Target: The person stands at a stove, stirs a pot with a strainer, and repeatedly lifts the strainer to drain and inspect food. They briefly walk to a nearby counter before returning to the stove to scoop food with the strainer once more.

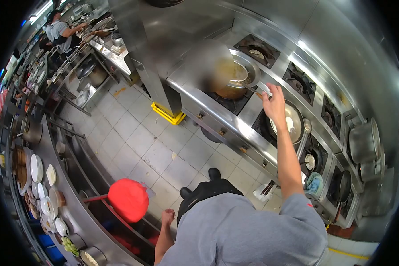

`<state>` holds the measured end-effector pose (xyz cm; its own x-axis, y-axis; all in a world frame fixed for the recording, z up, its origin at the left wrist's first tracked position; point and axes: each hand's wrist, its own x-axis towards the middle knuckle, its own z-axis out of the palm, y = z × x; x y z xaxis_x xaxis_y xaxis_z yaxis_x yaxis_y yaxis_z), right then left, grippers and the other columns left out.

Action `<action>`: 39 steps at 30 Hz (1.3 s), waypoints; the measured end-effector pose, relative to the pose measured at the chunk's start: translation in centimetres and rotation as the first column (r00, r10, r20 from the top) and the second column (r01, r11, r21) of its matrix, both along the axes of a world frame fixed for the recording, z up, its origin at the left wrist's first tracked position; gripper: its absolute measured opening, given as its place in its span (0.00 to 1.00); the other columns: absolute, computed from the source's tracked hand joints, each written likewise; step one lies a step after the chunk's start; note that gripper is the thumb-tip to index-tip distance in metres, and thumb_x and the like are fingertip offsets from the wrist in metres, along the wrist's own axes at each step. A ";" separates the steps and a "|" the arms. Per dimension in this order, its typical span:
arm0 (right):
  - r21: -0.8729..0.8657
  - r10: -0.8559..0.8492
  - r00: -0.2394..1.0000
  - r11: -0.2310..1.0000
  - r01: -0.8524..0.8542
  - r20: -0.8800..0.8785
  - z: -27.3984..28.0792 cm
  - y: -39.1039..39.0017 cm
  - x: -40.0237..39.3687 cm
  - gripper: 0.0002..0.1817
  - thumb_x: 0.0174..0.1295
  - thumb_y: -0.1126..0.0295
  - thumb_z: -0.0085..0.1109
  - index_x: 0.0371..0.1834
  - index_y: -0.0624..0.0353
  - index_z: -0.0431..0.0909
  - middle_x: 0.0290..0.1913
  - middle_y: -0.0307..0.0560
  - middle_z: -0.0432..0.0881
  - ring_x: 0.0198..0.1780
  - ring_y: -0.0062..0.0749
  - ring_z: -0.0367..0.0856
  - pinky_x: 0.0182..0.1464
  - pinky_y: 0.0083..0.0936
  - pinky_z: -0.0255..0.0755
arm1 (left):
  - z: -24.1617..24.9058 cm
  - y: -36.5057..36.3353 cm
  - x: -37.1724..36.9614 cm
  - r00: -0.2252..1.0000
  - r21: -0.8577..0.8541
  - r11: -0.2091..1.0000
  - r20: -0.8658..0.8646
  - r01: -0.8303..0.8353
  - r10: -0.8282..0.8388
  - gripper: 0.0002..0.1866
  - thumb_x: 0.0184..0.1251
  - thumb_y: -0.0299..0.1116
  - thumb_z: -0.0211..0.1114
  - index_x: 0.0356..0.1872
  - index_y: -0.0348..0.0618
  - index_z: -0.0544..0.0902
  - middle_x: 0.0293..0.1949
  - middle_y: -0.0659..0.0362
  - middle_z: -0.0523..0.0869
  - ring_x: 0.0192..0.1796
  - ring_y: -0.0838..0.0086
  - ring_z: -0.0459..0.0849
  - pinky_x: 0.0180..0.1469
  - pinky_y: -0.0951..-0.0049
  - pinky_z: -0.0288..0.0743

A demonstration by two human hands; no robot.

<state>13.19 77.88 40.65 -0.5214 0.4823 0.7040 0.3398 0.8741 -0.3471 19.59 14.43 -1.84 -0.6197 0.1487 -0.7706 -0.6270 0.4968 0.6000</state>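
Grey sleeves (248,230) fill the bottom edge at six o'clock. Just above, at seven o'clock, the left hand (167,217) hangs loosely curled and holds nothing, near a red round lid (128,199) that sits on the steel counter (75,208). Plates and bowls (42,188) crowd that counter out toward nine o'clock. Up at one o'clock the right hand (274,105) reaches over the stove range (235,119), fingers closed on the ladle handle (258,88); whether the grip is tight I cannot tell. Its ladle bowl (237,74) rests in the wok of brown liquid (226,80) at twelve o'clock. Beside the hand lies a pan with white contents (292,123). Far off at ten o'clock another person (62,33) works.
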 end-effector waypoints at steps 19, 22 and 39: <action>-0.717 0.683 0.222 0.641 0.275 0.696 -47.3 -19.9 28.0 0.17 0.55 0.57 0.54 0.33 0.61 0.82 0.38 0.56 0.82 0.43 0.41 0.81 0.44 0.33 0.74 | -0.5 -5.4 -0.6 0.967 -0.046 0.967 0.064 0.251 -0.248 0.07 0.51 0.25 0.59 0.32 0.34 0.80 0.24 0.56 0.82 0.26 0.71 0.80 0.28 0.73 0.73; -0.693 0.574 0.396 0.527 0.492 0.717 -38.3 -20.1 28.5 0.14 0.52 0.60 0.56 0.26 0.61 0.79 0.29 0.50 0.81 0.31 0.35 0.81 0.34 0.31 0.76 | -3.9 -6.7 -3.4 0.932 -0.140 0.922 0.039 0.361 -0.359 0.08 0.49 0.27 0.60 0.31 0.37 0.81 0.23 0.56 0.82 0.26 0.70 0.81 0.28 0.70 0.74; -0.892 0.387 0.814 0.049 0.450 0.432 -39.7 -25.2 34.4 0.12 0.49 0.66 0.56 0.33 0.62 0.78 0.21 0.46 0.79 0.19 0.28 0.75 0.21 0.26 0.69 | 4.4 4.6 -2.1 0.738 -0.183 0.745 -0.118 0.642 -0.665 0.10 0.51 0.29 0.63 0.34 0.35 0.82 0.29 0.52 0.85 0.32 0.68 0.84 0.37 0.70 0.76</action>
